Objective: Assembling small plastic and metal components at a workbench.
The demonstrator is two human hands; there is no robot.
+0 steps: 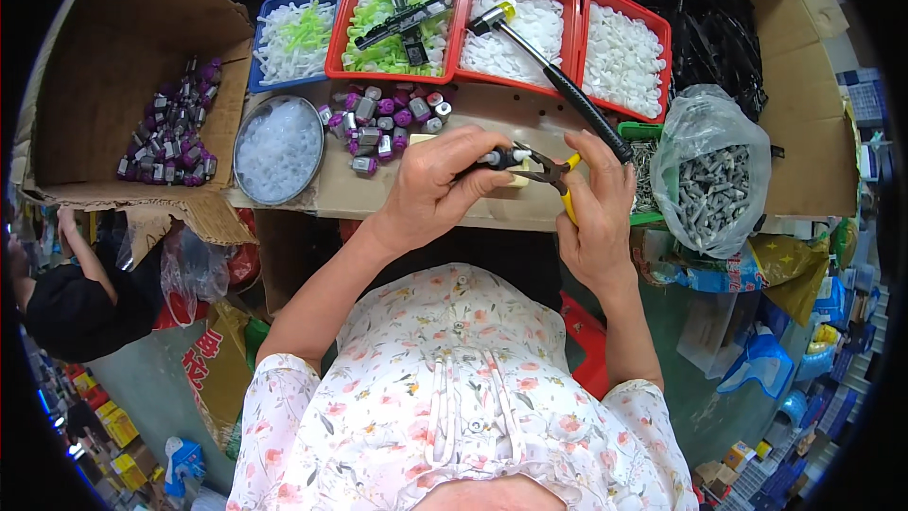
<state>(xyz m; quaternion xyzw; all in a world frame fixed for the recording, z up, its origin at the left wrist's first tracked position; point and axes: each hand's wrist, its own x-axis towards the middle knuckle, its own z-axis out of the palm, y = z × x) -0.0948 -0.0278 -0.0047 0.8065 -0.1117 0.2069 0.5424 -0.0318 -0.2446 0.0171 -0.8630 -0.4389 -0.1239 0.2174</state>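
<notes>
Okay so, from the head view, the bit you want to see is half blocked. The left hand (pixel 440 170) is pinching a small dark part (pixel 490 160) between thumb and fingers, and those fingers cover a good chunk of it. The right hand (pixel 596 203) is curled around some pliers (pixel 554 172) with yellow handles, tips right by the part's pale end; can't tell if they're actually biting on it. A cream block (pixel 518 181) sits underneath, mostly covered by the left hand.

What shows of the part looks short and blackish with a whitish end pointing at the pliers. It's held above the block, near the front of the cardboard worktop (pixel 350 191). A black-handled hammer (pixel 567 85) lies across the bins, handle ending beside the right hand.
</notes>
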